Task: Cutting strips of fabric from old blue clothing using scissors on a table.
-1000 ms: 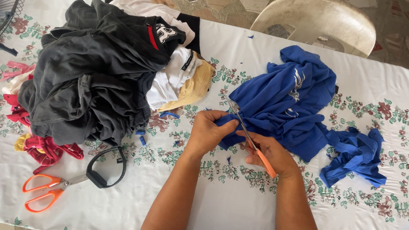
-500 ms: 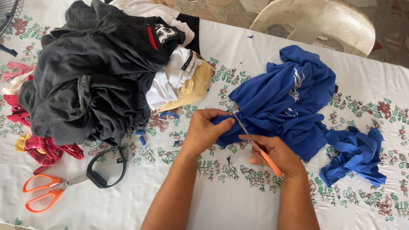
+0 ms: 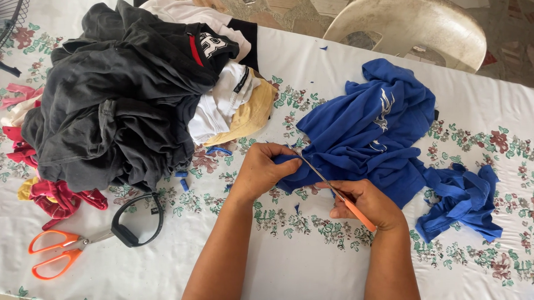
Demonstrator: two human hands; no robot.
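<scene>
Cutting blue shirt (image 3: 365, 137) on table (image 3: 309, 274): left hand (image 3: 264, 171) pinches fabric edge, right hand (image 3: 364, 204) grips scissors (image 3: 332, 189). Risk: blades run close to left fingertips; slack cloth could snag.

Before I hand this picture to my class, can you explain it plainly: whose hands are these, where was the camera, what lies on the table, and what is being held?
There is no machine here. The view comes from one camera worn on a person's head, looking down at their own two bare hands over a table covered with a white flowered cloth.

The left hand pinches an edge of a blue garment. The right hand holds orange-handled scissors, whose blades point at that edge.

To the left lies a heap of clothes, mostly dark grey, with white, yellow and red pieces around it. Near the front edge lie a second pair of orange scissors and a black strap loop. A smaller blue cloth piece lies to the right. Beyond the table stands a pale plastic chair, and part of a fan shows at top left.
</scene>
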